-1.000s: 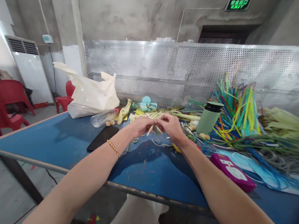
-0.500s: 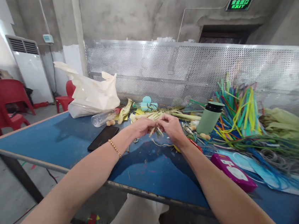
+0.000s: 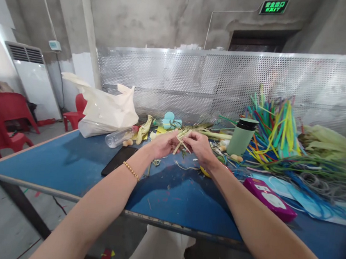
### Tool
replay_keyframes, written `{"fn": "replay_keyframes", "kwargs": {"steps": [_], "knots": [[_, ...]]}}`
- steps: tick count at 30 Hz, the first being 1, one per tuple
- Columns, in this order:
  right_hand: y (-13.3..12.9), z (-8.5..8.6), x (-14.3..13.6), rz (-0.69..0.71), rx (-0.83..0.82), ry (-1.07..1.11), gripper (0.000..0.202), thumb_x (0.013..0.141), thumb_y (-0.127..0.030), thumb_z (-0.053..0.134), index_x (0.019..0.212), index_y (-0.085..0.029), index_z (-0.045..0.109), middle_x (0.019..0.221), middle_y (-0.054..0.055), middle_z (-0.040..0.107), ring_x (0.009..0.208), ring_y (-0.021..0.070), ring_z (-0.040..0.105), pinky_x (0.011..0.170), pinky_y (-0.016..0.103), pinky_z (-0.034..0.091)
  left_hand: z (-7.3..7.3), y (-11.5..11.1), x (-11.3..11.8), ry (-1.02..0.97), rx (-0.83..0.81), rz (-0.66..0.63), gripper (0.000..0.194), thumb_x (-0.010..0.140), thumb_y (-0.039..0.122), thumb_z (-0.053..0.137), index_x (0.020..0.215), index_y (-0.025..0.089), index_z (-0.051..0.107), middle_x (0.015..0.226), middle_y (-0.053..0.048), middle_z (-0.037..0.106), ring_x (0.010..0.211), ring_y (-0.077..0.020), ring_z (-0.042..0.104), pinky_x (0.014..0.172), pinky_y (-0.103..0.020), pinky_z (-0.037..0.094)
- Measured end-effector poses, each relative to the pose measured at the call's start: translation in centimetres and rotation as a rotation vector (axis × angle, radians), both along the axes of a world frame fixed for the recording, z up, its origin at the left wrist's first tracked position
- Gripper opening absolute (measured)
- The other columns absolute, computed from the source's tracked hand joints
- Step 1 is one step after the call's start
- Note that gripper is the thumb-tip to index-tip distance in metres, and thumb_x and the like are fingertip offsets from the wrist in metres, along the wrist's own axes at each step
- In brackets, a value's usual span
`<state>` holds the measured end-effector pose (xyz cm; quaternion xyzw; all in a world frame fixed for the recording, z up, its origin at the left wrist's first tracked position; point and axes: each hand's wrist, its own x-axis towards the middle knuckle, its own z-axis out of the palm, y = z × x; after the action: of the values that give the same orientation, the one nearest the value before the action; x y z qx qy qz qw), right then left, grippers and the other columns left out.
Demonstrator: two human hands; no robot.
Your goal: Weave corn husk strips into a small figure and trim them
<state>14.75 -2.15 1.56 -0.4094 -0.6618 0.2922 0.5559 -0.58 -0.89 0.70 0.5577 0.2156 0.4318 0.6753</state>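
Two hands [image 3: 164, 144] [image 3: 201, 147] — one bracelet [image 3: 131, 170]

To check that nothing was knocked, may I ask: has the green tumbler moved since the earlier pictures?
No. Judged against the perforated panel behind it, the green tumbler shows no visible shift either way.

Left arm [image 3: 98, 204]: bare, stretched forward, slanting inward
Right arm [image 3: 258, 219]: bare too, mirroring it
Left hand [image 3: 162, 144]: fingers curled inward
Right hand [image 3: 200, 147]: knuckles up, fingers pinched, close beside the other
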Motion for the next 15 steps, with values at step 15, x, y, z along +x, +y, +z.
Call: {"fn": "replay_keyframes", "kwargs": {"steps": [15], "knots": [[-0.6,0.2,-0.3,0.016,-0.035,-0.001,0.021,0.065,-0.031,0.066,0.054,-0.019,0.053,0.046,-0.003,0.053,0.042,0.0087,0.044,0.043,0.023,0.036,-1.3,0.5,0.8,0.123,0.154,0.147,0.017,0.078,0.019,0.066,0.063,0.011,0.061,0.06,-0.002,0.055,0.051,-0.007,0.042,0.05,-0.024,0.029]]}}
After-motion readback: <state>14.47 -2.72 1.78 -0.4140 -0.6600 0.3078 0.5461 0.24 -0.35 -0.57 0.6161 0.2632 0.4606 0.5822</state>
